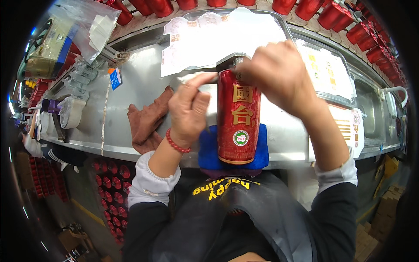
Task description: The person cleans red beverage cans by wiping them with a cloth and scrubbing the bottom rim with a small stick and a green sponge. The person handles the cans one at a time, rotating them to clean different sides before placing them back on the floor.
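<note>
A red glossy bottle [238, 131] with gold characters and a round green-and-white sticker lies before me, its base towards me. It rests on a folded blue cloth [264, 140] at the bench's front edge, with its neck by a dark metal rest [224, 61]. My left hand [190, 111], with a red beaded bracelet, is left of the bottle; its index fingertip reaches the bottle's shoulder. Something white [187, 78] shows behind its fingers, possibly pinched. My right hand [278, 75] is curled over the bottle's neck and blurred by motion. Whatever it holds is hidden.
White label sheets [226, 36] cover a tray behind the bottle. A brown cloth [150, 121] lies left, near a blue card [115, 79]. At right are another label tray [343, 70] and a sink [368, 114]. Red bottles [157, 7] line the conveyor behind.
</note>
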Demonstrator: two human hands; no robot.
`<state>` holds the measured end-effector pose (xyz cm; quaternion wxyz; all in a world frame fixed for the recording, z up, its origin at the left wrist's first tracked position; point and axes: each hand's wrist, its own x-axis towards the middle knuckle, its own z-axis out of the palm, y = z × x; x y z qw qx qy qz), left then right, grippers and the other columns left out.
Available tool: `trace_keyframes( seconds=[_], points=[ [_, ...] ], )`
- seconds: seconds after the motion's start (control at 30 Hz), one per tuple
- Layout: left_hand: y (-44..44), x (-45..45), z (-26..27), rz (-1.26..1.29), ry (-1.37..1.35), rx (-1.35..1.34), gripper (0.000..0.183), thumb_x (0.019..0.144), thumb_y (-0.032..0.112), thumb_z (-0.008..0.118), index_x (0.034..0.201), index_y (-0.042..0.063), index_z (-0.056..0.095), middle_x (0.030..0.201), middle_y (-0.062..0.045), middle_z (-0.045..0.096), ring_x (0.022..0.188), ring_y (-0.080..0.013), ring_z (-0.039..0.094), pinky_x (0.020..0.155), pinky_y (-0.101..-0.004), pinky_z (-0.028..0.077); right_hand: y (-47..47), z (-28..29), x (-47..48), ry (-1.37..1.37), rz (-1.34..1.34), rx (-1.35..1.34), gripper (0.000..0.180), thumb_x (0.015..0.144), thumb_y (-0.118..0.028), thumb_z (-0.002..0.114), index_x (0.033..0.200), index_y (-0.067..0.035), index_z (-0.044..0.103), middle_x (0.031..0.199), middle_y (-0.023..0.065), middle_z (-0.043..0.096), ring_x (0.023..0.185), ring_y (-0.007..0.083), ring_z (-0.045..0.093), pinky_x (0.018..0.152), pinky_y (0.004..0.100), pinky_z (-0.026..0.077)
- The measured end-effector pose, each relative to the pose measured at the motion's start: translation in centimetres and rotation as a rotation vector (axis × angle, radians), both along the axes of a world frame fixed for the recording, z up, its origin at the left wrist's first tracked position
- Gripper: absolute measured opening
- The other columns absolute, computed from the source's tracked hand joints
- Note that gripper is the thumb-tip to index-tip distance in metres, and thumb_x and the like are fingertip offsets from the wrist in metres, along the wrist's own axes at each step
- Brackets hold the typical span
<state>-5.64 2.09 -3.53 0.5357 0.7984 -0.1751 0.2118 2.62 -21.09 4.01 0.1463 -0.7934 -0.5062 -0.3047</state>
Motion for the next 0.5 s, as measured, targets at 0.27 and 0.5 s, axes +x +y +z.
trace_keyframes(
  seconds=[0.27, 0.5],
  points=[
    [0.9, 0.3, -2.6, 0.027, 0.553, -0.596, 0.059, 0.113, 0.048, 0.036, 0.113, -0.004, 0.064, 0.096, -0.005, 0.061, 0.073, -0.0076, 0.046, 0.069, -0.0249, 0.043, 0.4, 0.3, 2.0, 0.667, 0.015, 0.089, 0.021, 0.080, -0.012, 0.081, 0.096, -0.007, 0.069, 0.082, 0.0096, 0.064, 0.079, 0.0299, 0.066, 0.069, 0.0418, 0.051],
    [0.5, 1.1, 1.8, -0.321, -0.413, 0.301, 0.040, 0.101, 0.042, 0.062, 0.123, 0.010, 0.071, 0.105, -0.013, 0.074, 0.079, -0.0251, 0.066, 0.071, -0.0372, 0.053, -1.3, -0.5, -2.7, 0.720, -0.017, 0.397, 0.016, 0.087, -0.013, 0.076, 0.100, -0.004, 0.072, 0.081, 0.0079, 0.068, 0.072, 0.0181, 0.066, 0.068, 0.0313, 0.052]
  ],
)
